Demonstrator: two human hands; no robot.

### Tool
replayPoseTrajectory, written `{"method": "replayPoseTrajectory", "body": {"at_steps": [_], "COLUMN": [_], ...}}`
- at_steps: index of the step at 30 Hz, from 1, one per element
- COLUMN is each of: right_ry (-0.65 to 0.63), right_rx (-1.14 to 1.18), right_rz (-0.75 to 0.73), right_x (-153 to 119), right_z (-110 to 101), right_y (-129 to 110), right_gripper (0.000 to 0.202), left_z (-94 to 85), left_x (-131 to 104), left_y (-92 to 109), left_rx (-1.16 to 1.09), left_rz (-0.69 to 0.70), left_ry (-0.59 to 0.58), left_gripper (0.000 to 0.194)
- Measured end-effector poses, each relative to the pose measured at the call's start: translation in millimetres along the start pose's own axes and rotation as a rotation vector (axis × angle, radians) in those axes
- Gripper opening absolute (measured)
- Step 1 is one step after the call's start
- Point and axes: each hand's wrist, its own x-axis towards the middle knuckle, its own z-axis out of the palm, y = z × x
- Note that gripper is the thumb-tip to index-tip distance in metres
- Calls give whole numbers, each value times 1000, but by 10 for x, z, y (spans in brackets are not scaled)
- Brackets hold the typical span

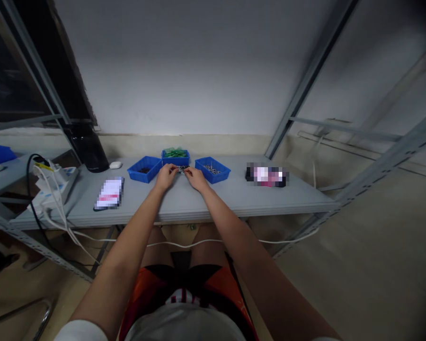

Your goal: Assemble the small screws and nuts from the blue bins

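Note:
My left hand (166,176) and my right hand (196,179) rest close together near the back of the grey shelf table (184,201). Small shiny metal parts (181,168) lie between their fingertips, too small to name. Both hands have their fingers drawn together in a pinch; what sits inside the grip is hidden. Left of my hands stands a blue bin (139,177) with small dark pieces in it. Behind them, another blue bin (175,161) holds green pieces (175,152). On the right, a third blue bin (218,178) contains small metallic pieces.
A phone (109,193), a white earbud case (115,165) and a black bottle (88,148) stand to the left. A power strip (62,187) with cables sits at the far left. Another blurred-out device (266,175) lies right. A white cable (188,246) hangs below the table edge.

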Motion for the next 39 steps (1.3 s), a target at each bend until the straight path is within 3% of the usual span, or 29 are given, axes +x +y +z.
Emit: {"method": "replayPoseTrajectory", "body": {"at_steps": [6,14,22,27,31,36,39], "right_ry": [-50,82,132,128,46,-112,-128], "right_rx": [-58,49,88,80,19,-92,-123], "right_rz": [-68,20,-21,-12,3,-42,-71], "right_x": [-6,29,23,33,20,-26,-39], "right_z": [30,-30,-45,-36,-19,13,22], "right_y": [7,-10,-45,-9,6,-11,-19], "right_gripper": [16,19,20,20,17,16,17], "left_z": [-22,-29,-13,-24,-36,-38,-35], "left_x": [-1,-8,-32,-26,-11,-21,-31], "left_y": [45,45,92,73,68,110,123], "left_rx": [8,13,-35,15,37,19,7], "left_rz": [22,1,65,36,-7,43,65], "left_ry": [1,3,-216,-95,2,-22,-21], "left_gripper": [18,20,20,20,22,21,21]}}
